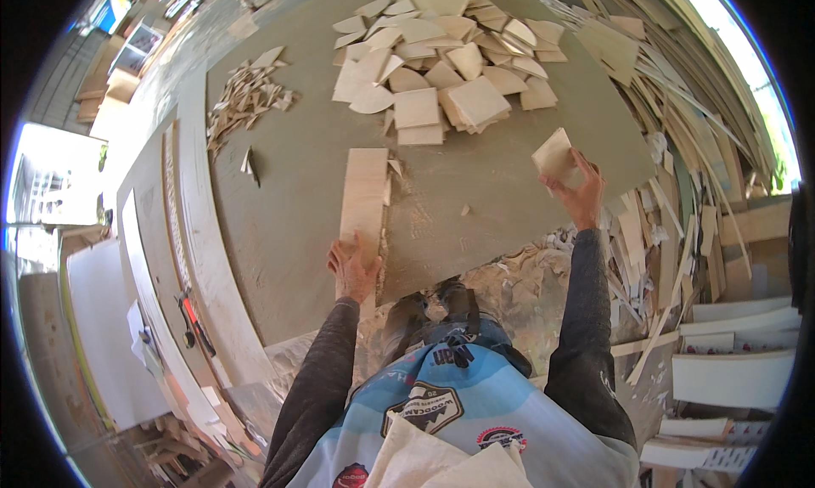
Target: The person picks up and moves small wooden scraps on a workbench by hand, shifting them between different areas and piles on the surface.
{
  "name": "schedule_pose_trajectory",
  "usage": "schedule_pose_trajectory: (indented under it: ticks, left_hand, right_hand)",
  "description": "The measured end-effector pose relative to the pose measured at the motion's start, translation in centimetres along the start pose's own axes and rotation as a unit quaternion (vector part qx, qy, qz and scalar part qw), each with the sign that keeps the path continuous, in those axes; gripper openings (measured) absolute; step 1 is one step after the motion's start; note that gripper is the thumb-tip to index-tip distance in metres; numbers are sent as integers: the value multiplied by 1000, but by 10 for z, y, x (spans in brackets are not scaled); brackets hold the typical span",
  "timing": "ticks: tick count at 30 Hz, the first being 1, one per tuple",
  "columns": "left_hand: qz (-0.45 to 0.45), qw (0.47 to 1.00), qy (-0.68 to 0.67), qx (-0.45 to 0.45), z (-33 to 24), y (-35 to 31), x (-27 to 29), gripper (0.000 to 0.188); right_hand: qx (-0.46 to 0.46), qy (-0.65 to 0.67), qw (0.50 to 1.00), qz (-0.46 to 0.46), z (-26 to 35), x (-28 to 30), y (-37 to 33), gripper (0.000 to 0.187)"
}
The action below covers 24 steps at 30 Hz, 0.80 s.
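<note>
Grey-green, the board [297, 191] bears a pile [441, 73] at its far side and a strip [365, 186] nearer in. The left hand [355, 271] covers the strip's near end; whether it clamps or only presses is unclear. The right hand [582, 195] pinches a piece [553, 153] over the board's right side. A loose pinch could drop it; a bump could slide the pile. The piece's held corner is hidden
</note>
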<state>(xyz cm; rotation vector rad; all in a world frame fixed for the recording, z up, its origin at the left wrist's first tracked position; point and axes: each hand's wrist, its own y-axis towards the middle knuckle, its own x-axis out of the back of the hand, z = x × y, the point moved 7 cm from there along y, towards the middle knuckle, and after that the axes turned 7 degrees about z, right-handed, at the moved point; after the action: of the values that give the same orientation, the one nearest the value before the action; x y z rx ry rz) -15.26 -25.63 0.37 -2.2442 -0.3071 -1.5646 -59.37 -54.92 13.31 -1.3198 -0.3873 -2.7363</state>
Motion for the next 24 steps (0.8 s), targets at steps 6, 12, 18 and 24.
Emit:
schedule_pose_trajectory:
  ticks: [6, 12, 18, 24]
  left_hand:
    - [66, 990, 13, -127, -113, -11, -36, 84]
    - [126, 937, 43, -324, -248, -13, -86, 88]
    - [50, 897, 47, -436, -341, 17, -61, 90]
    - [-8, 891, 22, -453, -316, 47, 21, 86]
  right_hand:
    - [-61, 5, 995, -83, -59, 44, -70, 90]
    - [-154, 12, 981, -121, -92, 67, -149, 85]
    - [-239, -45, 951, -192, -133, 108, -236, 77]
    - [-354, 242, 828, -362, -171, 96, -340, 59]
